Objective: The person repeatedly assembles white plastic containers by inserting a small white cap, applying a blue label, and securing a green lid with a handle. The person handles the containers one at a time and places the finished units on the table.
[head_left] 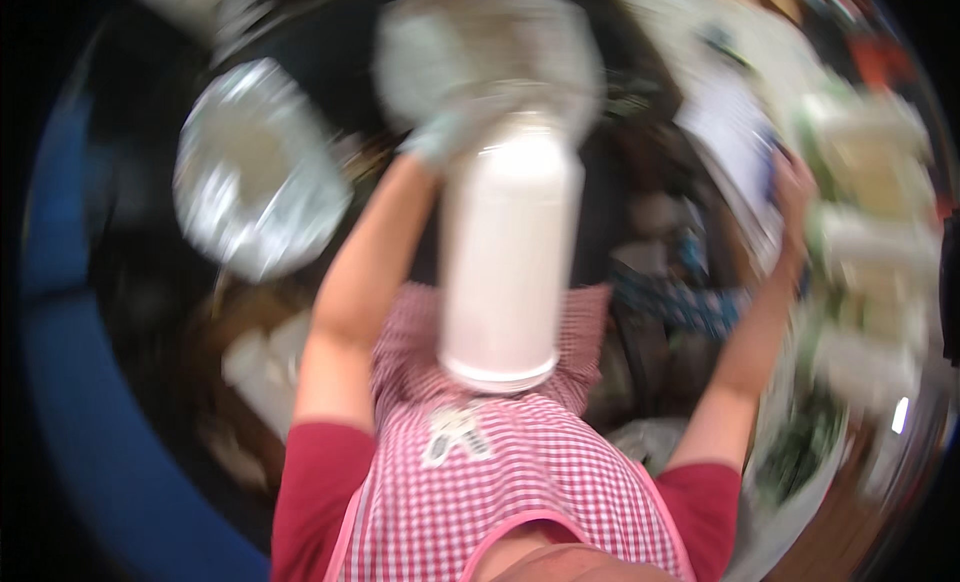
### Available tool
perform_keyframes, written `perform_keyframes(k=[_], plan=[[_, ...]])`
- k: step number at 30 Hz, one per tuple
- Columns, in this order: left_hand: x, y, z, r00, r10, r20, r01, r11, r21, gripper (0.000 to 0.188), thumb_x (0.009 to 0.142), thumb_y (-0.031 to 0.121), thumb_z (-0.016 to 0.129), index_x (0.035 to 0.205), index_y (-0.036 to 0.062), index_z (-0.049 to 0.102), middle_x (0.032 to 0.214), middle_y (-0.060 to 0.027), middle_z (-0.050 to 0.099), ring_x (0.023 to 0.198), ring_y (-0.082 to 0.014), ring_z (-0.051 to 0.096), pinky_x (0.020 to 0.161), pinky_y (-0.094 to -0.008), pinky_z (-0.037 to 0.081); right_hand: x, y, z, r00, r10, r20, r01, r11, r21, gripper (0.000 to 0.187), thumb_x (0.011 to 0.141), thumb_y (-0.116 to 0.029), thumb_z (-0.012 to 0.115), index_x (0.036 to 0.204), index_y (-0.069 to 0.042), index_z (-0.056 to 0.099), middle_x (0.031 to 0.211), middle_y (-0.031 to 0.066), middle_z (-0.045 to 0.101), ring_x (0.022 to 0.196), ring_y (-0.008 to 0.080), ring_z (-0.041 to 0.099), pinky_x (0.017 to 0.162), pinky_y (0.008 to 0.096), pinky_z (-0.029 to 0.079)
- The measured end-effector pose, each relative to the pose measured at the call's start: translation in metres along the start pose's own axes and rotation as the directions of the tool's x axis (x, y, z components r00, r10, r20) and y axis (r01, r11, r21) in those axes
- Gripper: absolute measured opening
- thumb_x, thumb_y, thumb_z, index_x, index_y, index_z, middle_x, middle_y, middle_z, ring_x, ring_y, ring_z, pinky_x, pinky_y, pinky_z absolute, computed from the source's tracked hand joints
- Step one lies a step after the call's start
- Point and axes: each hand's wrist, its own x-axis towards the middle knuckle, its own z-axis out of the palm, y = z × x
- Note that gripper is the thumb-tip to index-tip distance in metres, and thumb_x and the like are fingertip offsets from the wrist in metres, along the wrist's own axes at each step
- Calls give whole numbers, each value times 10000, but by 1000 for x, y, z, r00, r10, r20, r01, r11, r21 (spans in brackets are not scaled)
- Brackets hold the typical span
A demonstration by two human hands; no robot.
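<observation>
Motion blur smears much of the view. My left hand (pixel 462 132), with a pale cuff or glove at the wrist, reaches forward to the upper end of a tall white cylinder (pixel 510 252). The cylinder has a rounded shoulder and a ridged lower end, in front of my checked apron. The hand's fingers are smeared, so its grip on the cylinder cannot be made out. Just beyond is a clear plastic bag (pixel 410 62). My right hand (pixel 793 187) is stretched to the right, at the edge of a white sheet or pad (pixel 728 132) beside something dark blue; its fingers are blurred.
A clear plastic bag with pale contents (pixel 255 177) lies at the left. Several stacked pale containers (pixel 870 242) line the right side. A blue panel or edge (pixel 85 412) curves along the left rim. A white object (pixel 268 372) rests by my left elbow.
</observation>
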Motion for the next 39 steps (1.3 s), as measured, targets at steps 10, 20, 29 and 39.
perform_keyframes(k=[10, 20, 29, 39], plan=[[4, 36, 7, 994, -112, 6, 112, 993, 39, 600, 956, 472, 730, 1268, -40, 707, 1157, -142, 745, 1005, -168, 683, 892, -304, 540, -10, -120, -21, 915, 402, -10, -394, 891, -226, 263, 955, -320, 686, 991, -62, 722, 991, 132, 759, 921, 344, 739, 815, 469, 576], [-1, 36, 7, 995, -97, -15, 98, 995, 25, 589, 949, 485, 737, 1212, -42, 726, 1102, -116, 745, 960, -151, 673, 859, -296, 538, -23, -122, -15, 919, 392, -53, -372, 812, -450, 215, 954, -294, 688, 1039, -99, 715, 1081, 113, 726, 966, 332, 740, 814, 486, 592], [8, 20, 5, 995, -93, -22, 94, 995, 32, 609, 955, 494, 716, 1255, -35, 721, 1155, -146, 757, 1014, -194, 698, 902, -330, 539, -13, -106, -16, 922, 385, 35, -344, 858, -382, 309, 954, -384, 684, 1057, -95, 717, 1125, 128, 733, 990, 362, 736, 847, 512, 583], [-60, 31, -1, 929, 217, -301, -217, 976, 34, 435, 988, 265, 729, 1278, -49, 648, 1257, -154, 719, 1134, -241, 694, 976, -344, 544, -49, -175, -31, 964, 237, -119, -194, 937, 290, 370, 861, -368, 863, 907, -24, 735, 784, 68, 710, 692, 176, 644, 673, 322, 515]])
